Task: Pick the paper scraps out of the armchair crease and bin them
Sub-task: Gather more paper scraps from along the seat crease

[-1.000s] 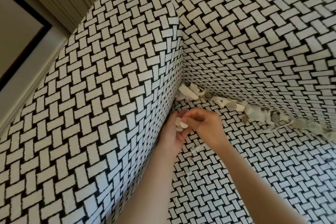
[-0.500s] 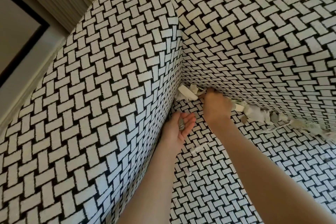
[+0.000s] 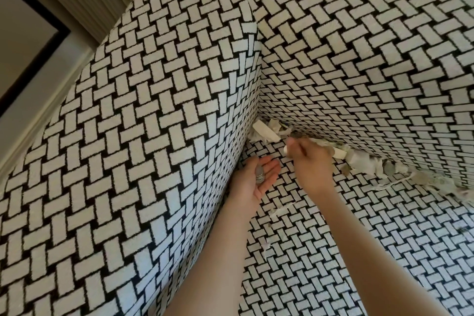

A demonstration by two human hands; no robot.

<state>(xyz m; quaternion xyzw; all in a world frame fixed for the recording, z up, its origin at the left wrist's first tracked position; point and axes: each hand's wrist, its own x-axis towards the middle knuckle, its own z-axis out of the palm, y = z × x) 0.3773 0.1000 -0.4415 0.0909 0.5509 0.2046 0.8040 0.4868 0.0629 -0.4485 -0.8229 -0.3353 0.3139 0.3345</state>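
black-and-white woven fabric is seen all over the armchair (image 3: pixel 192 20). paper scraps (image 3: pixel 265 131) are jammed along the crease where the seat (image 3: pixel 346 238) meets the back (image 3: pixel 359 72), bunched in the corner by the armrest (image 3: pixel 154 149) and trailing off to the right. the right hand (image 3: pixel 310 161) is held just in front of that crease, its grip clamped on a small white scrap (image 3: pixel 286 149) pinched at the fingertips. the left hand (image 3: pixel 252 185) is kept palm up beside the armrest, grip relaxed and apart, with a little stack of grey discs (image 3: pixel 259 174) cradled in it. a couple of loose bits (image 3: pixel 280 211) are left lying on the seat.
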